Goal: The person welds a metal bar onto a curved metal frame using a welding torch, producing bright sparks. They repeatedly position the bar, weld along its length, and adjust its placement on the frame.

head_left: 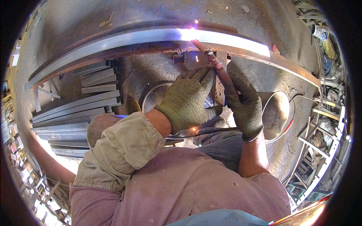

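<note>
A welding torch [213, 60] with a copper-coloured nozzle and a worn reddish neck slants up to a grey metal bar [124, 42]. A bright violet-white arc burns where its tip meets the bar. My right hand [245, 105], in a dark olive work glove, is wrapped round the torch handle. Beside the torch neck, my left hand [188, 98] lies with fingers stretched out and thumb apart, in a matching glove. Its fingertips come close to the torch; whether they touch it I cannot tell. The bar rests along a rusty brown beam [286, 64].
Grey metal bars [77, 107] lie stacked on the left below the beam. A pale bucket-like container [277, 113] sits right of my right hand. Further right stands a white metal frame [326, 158] among scrap. Sparks fly near the arc.
</note>
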Available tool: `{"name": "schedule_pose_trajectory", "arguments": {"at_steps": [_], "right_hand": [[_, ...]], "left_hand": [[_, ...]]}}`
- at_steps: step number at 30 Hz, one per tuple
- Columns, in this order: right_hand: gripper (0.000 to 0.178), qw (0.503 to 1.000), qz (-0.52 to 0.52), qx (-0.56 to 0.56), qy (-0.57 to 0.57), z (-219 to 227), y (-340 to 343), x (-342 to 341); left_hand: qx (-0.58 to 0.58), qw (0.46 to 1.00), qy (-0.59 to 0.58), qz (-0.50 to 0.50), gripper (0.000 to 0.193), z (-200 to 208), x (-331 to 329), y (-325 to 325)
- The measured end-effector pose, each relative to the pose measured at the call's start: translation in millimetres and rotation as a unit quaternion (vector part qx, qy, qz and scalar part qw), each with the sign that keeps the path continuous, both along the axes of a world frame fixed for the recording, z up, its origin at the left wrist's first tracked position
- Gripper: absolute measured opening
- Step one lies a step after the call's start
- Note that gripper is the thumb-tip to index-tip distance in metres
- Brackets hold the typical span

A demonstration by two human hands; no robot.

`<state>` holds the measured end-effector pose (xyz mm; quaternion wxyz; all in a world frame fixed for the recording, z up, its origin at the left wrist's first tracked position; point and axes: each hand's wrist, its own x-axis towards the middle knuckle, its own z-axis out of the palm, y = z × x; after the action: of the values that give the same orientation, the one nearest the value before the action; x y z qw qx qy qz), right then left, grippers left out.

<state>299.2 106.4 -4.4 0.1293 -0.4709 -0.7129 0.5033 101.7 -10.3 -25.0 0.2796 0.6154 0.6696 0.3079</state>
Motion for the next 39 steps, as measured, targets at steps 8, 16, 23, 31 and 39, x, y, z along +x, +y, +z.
{"name": "schedule_pose_trajectory", "arguments": {"at_steps": [8, 16, 23, 31, 39], "right_hand": [[0.038, 0.999, -0.007, -0.031, 0.007, 9, -1, -3], [0.038, 1.0, 0.009, 0.0, -0.011, 8, 0, -2], [0.041, 1.0, 0.008, -0.029, 0.002, 11, -1, -3], [0.036, 0.999, 0.031, 0.001, -0.014, 16, 0, -5], [0.035, 0.999, 0.038, 0.031, -0.019, 11, 0, -3]], "left_hand": [[0.046, 0.999, 0.023, 0.009, 0.105, 0, 2, -1], [0.029, 0.999, 0.027, -0.001, 0.106, -2, 1, 0], [0.062, 0.997, 0.036, 0.01, 0.107, -13, 2, -2], [0.021, 0.999, 0.038, 0.002, 0.109, -2, 2, -2], [0.026, 0.999, 0.022, 0.008, 0.103, -2, 4, -3]]}}
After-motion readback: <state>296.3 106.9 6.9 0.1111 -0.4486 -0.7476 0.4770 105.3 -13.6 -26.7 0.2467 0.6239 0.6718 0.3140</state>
